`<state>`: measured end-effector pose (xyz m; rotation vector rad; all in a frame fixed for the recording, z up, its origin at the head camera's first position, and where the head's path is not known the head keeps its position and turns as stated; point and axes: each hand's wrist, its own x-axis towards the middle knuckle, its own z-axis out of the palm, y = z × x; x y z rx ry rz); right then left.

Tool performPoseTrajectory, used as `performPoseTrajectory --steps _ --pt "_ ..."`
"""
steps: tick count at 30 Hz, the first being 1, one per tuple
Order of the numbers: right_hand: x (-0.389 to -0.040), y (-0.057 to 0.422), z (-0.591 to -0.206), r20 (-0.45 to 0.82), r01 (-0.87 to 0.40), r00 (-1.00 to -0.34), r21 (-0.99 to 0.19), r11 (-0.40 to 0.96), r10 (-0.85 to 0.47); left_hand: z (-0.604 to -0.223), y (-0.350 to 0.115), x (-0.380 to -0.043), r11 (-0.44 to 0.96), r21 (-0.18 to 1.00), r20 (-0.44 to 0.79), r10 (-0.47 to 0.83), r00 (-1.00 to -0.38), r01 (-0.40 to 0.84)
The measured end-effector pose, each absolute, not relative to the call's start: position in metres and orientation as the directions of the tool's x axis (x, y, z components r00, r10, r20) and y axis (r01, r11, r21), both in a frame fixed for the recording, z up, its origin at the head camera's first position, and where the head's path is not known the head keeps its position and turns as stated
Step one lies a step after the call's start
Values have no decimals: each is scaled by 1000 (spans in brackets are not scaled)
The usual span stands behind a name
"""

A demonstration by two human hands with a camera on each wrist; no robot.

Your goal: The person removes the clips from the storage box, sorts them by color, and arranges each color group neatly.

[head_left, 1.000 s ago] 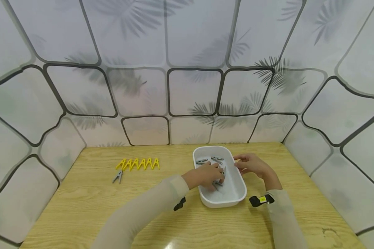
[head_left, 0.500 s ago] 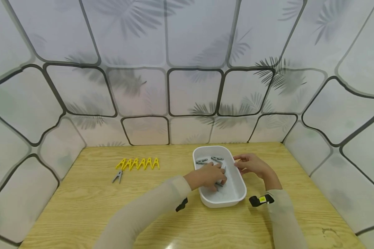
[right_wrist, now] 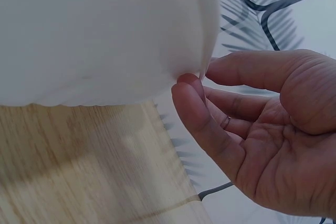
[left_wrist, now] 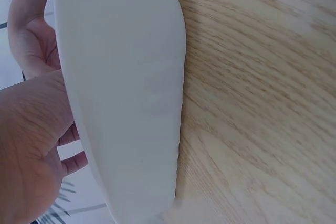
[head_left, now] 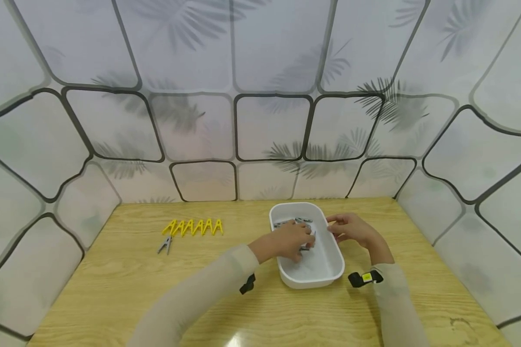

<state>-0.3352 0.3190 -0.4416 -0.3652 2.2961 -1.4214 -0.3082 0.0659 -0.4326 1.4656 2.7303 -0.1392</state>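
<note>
In the head view my left hand [head_left: 290, 239] reaches into a white plastic bin [head_left: 317, 272], fingers pointing down among several grey clothespins [head_left: 304, 220]. Its fingertips are hidden there, so whether they pinch one cannot be seen. Another grey clothespin [head_left: 305, 248] shows just beneath the fingers. At the bin's right side is my right hand [head_left: 353, 229]; the right wrist view shows its thumb and a finger [right_wrist: 191, 103] pinching the edge of the bin's wall [right_wrist: 105, 35]. From the left wrist view, the bin's outer wall [left_wrist: 121, 87] hides the left fingertips.
On the left of the wooden table [head_left: 226, 308], several yellow clothespins [head_left: 191, 227] stand in a row. A lone grey clothespin [head_left: 165, 245] lies just below the row's left end. Patterned panels [head_left: 269, 125] close off the back and both sides.
Inside the bin, my left hand has shifted slightly away from me and to the left, over the far clothespins. The right hand keeps its place at the bin's edge.
</note>
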Motion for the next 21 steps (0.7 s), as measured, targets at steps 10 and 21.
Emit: performPoseTrajectory --steps 10,21 --pt "-335 319 -443 -214 12 -884 -898 440 -415 -423 50 -306 538 -178 57 841 -538 824" --pt "-335 319 -443 -217 10 -886 -893 450 -411 -422 32 -306 560 -98 252 814 -524 823"
